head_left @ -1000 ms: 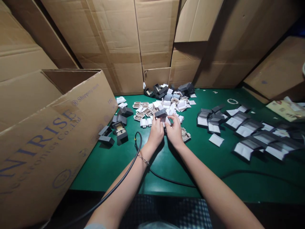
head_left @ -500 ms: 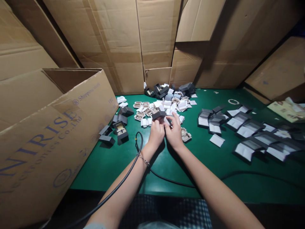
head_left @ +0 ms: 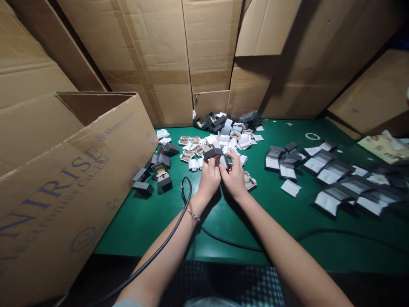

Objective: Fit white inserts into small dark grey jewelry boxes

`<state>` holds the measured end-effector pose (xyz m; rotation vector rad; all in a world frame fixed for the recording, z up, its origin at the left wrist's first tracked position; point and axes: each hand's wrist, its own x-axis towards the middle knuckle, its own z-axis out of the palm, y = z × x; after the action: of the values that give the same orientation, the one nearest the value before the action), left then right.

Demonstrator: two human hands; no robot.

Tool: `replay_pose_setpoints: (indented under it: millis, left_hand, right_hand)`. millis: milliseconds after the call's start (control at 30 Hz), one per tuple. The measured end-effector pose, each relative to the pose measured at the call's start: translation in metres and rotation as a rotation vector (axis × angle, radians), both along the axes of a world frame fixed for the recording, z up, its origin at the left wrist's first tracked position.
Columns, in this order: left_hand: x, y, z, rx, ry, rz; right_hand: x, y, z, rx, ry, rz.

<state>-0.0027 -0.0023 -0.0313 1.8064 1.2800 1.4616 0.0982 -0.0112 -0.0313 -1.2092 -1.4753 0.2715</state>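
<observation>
Near the middle of the green table, both hands are closed on one small dark grey hinged box (head_left: 213, 152), its lid raised. My left hand (head_left: 209, 175) grips the box from the left, its fingers partly hidden behind it. My right hand (head_left: 234, 175) holds the right side, where a white lining (head_left: 223, 161) shows. Just beyond lies a heap of white and beige inserts (head_left: 200, 150). A beige moulded tray (head_left: 249, 181) rests right beside my right hand.
Several opened dark boxes with white linings (head_left: 329, 200) cover the right side. More dark boxes (head_left: 162, 177) stand at left, beside a large carton (head_left: 105, 170). A black cable (head_left: 187, 196) loops across my left forearm. Cardboard walls (head_left: 153, 64) close off the back.
My right fingers have shifted slightly on the box, and more of its white lining and dark right edge shows. My left hand stays nearly still.
</observation>
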Motion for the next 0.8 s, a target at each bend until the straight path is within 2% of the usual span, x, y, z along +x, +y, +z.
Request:
replay_pose_setpoints:
  millis: [100,500,800]
  left_hand:
    - [-0.0003,0.0015,0.0016,-0.061,-0.035,-0.003]
    - [-0.0022,0.0032,0.0062,-0.164,-0.252,-0.031]
    - [-0.0025,0.0011,0.0101,-0.126,-0.222,-0.007]
  right_hand:
    - [0.0001,0.0007,-0.0002,-0.011,0.029,-0.016]
    - [-0.0015,-0.0045,0.0007,-0.020,-0.005,0.103]
    - [-0.0051,-0.0063,-0.0011,-0.066,-0.006,0.108]
